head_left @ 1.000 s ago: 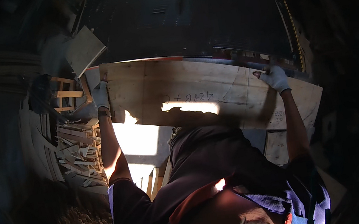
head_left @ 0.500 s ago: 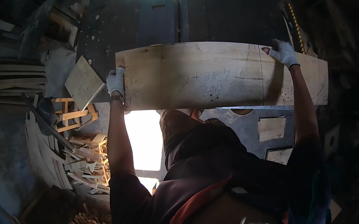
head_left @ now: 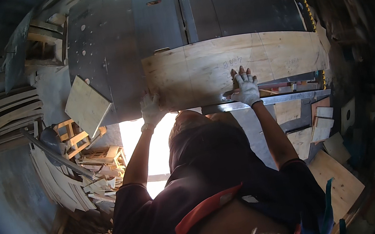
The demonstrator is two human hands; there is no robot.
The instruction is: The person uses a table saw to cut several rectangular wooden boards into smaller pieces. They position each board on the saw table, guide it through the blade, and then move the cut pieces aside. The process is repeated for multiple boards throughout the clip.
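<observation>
A long, pale plywood board with pencil marks lies across the front of a dark metal-topped saw table. My right hand, in a white fingerless-tipped glove, rests flat on the board's near edge with its fingers spread. At the board's near left corner is my left hand, gloved the same way, its fingers pointing forward against the end. Beyond the board, a long slot runs through a bluish insert plate in the tabletop.
A square plywood piece juts over the table's left edge. Wood offcuts are heaped at the lower left, beside a wooden stool. A metal rail runs along the front right. More panels lean at the lower right.
The board has come down onto the table and shifted forward. My right hand has left its right part and now lies flat nearer the middle; my left hand has moved to the near corner.
</observation>
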